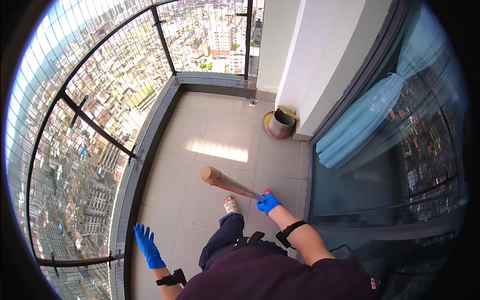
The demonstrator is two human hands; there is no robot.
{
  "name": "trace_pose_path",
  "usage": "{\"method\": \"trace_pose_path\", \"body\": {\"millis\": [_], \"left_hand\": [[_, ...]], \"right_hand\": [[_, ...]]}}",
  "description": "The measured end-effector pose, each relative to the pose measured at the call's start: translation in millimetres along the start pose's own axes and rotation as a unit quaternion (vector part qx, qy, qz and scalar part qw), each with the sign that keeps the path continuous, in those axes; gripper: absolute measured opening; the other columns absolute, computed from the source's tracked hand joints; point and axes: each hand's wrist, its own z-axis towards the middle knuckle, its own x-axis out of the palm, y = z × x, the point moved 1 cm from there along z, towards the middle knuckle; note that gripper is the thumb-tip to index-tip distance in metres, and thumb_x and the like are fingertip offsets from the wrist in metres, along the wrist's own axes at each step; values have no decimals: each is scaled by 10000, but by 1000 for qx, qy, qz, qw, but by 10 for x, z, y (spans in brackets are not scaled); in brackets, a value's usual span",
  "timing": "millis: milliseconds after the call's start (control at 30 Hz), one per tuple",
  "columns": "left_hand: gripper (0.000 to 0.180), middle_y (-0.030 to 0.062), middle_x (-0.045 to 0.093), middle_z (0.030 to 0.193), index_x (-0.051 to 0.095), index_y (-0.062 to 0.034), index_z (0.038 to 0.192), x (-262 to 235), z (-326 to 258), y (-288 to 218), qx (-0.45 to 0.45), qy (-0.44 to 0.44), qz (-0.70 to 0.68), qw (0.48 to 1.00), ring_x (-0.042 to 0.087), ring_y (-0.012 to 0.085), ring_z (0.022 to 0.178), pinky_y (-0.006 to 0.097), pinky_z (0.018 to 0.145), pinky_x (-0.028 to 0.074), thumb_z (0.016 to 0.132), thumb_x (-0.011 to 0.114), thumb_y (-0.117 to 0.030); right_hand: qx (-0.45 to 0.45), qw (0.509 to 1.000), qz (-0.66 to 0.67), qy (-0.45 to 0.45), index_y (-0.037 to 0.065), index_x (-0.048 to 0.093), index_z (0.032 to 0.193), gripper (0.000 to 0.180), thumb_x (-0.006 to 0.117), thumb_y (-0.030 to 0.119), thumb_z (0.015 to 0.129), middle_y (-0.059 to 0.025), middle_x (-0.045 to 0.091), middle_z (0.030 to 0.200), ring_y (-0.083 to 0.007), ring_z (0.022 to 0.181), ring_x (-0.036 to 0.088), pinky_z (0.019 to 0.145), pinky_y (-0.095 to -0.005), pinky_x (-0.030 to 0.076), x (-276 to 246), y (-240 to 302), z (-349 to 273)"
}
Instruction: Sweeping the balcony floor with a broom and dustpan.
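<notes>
In my right hand (268,203), which wears a blue glove, is a long tan bat-shaped object (227,182). Its wide rounded end points forward and left, a red line runs along its side, and the thinner end near my fingers looks bluish. A small red tip shows beside the glove; I cannot tell whether it belongs to the same object. My left hand (146,245), also in a blue glove, is held out at the left with fingers spread and nothing in it, near the railing's ledge.
A grey metal bucket (281,125) with a yellowish piece (288,112) across its rim stands by the white pillar (320,55). Black railing with wire mesh (97,125) curves along the left. At right is a glass door (360,192) with a light blue curtain (365,112) behind it. Tiles (200,125) cover the floor.
</notes>
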Motion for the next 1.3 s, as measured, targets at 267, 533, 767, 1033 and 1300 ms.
{"method": "trace_pose_path", "body": {"millis": [267,533,767,1033,1300], "left_hand": [[1026,191,356,1138,156,14,1207,2711,1000,-2023,232,273,9,934,362,277,1058,398,903,244,525,464,-688],[222,60,493,501,507,-38,671,3764,1654,-2466,260,429,-227,835,522,212,458,383,663,425,639,614,-230],[327,-5,371,448,386,-94,515,4503,2281,-2398,304,190,-159,920,391,133,374,293,477,377,657,589,-307],[402,-46,266,405,291,-127,422,4960,3655,-2603,297,327,-209,873,277,60,332,167,385,241,696,532,-296],[412,-6,386,349,385,-101,429,6498,5289,-2808,191,573,-211,768,358,90,260,225,295,379,680,566,-374]], "right_hand": [[-31,999,-45,2,91,378,597,98,369,41,681,-5,376,515,-147,465,418,521,-220,393,2091,4,-96],[-36,994,-101,-19,42,345,686,58,392,21,660,-55,395,579,-157,477,430,485,-251,416,3743,378,968],[9,995,-92,-37,49,337,706,116,443,92,688,-82,413,561,-181,458,432,451,-268,410,4912,870,1821],[95,994,-3,-51,103,326,547,168,435,138,670,-30,387,462,-163,420,408,410,-258,361,5859,1058,2451],[0,991,125,53,122,300,494,178,403,107,638,-7,370,450,-140,417,388,433,-236,334,6528,1868,3070]]}}
